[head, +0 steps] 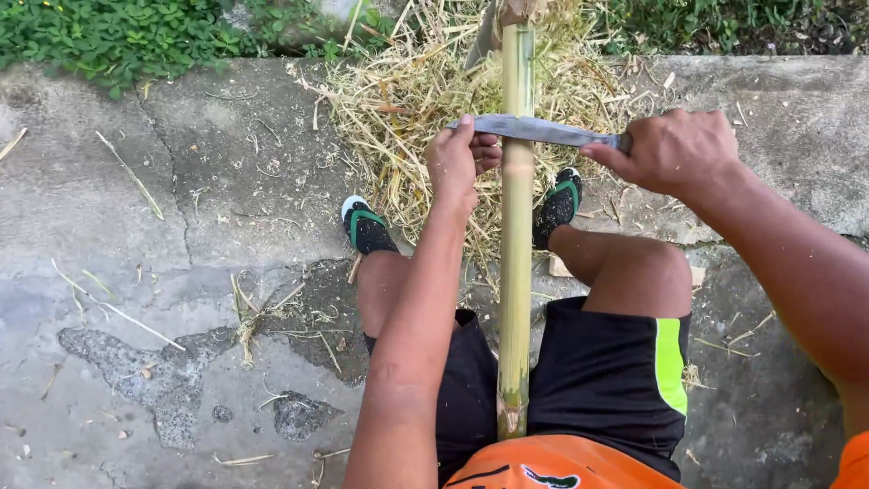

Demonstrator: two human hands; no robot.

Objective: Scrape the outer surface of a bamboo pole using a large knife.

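Observation:
A long green-yellow bamboo pole (517, 263) runs away from me between my legs, its near end against my waist. A grey metal blade (543, 130) lies crosswise on the pole near its far part. My left hand (463, 156) pinches the blade's tip end on the left of the pole. My right hand (674, 151) grips the blade's handle on the right. Both hands hold the blade flat against the bamboo's surface.
A heap of pale bamboo shavings (407, 100) lies on the cracked concrete slab (136, 272) in front of my feet. My feet in black-and-green shoes (367, 226) rest either side of the pole. Green plants (118, 36) border the far edge.

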